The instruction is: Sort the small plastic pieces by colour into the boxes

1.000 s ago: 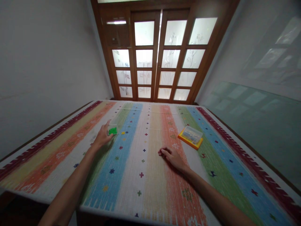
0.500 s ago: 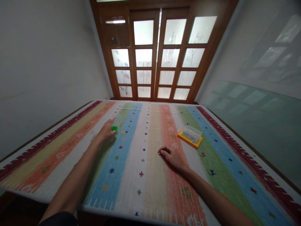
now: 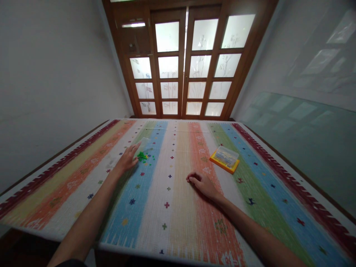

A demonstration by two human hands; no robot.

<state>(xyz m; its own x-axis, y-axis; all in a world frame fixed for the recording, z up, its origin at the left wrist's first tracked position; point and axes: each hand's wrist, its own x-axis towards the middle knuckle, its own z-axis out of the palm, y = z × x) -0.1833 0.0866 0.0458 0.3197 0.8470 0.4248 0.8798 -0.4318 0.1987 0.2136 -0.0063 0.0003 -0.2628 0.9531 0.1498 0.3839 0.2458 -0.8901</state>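
Note:
My left hand [image 3: 127, 158] grips a clear plastic box [image 3: 144, 141], tipped low over the blue stripe of the cloth. Small green pieces [image 3: 142, 157] lie in a heap by the box's mouth and my thumb, with a few scattered to the right. What kind of pieces they are is too small to tell. My right hand [image 3: 202, 184] rests on the cloth near the middle, fingers curled in and nothing visible in them. Beyond it to the right sits a yellow tray [image 3: 224, 165] with a clear lidded case [image 3: 226, 156] on top.
A striped, patterned cloth [image 3: 155, 207] covers the table. Walls flank it on both sides, and a wooden door with glass panes [image 3: 182, 66] stands behind the far edge. A pale glass panel [image 3: 300, 137] leans along the right wall.
Green pieces have come out of the clear box and spread on the cloth. My left hand has shifted slightly to the right and tilted the box. My right hand stays put.

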